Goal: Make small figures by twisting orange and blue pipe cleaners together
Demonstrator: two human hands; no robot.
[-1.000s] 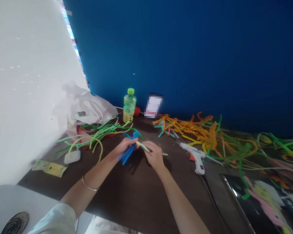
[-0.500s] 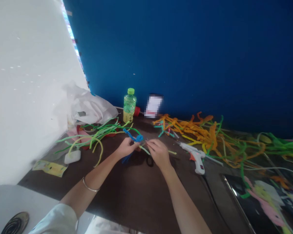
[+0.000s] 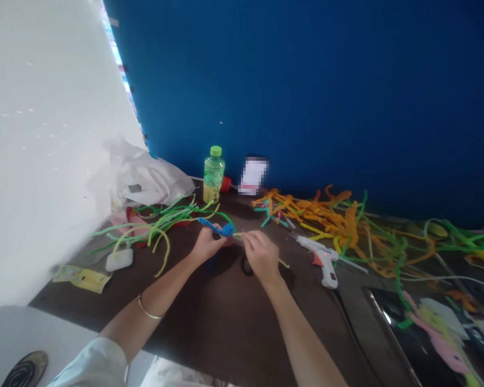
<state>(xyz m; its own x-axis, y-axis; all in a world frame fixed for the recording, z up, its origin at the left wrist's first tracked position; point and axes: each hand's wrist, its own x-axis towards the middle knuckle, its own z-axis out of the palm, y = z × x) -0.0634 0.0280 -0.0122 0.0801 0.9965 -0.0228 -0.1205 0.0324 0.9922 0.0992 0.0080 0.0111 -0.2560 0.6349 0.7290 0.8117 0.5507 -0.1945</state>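
My left hand [image 3: 210,243] is closed on a blue pipe cleaner piece [image 3: 228,230], which has a coiled round part and a tail pointing up and left. Pinched in my right hand [image 3: 261,251] is a pale yellow-green pipe cleaner [image 3: 237,235]; its far end comes out to the right of the hand. The two hands are close together above the dark table [image 3: 226,317], and the pipe cleaner meets the blue coil between them. My fingers hide exactly how they join. A dark ring-shaped thing [image 3: 247,265] shows just below my right hand.
Green pipe cleaners [image 3: 173,215] and a white case [image 3: 120,260] lie left. A drink bottle [image 3: 213,174] and a propped phone [image 3: 254,176] stand behind. Orange pipe cleaners [image 3: 318,209], a corded glue gun [image 3: 325,258] and a black tray-like panel [image 3: 387,333] are right.
The blue piece has turned and shifted slightly left and down in my left hand. The yellow-green pipe cleaner now lies more level between the hands, its right end lower.
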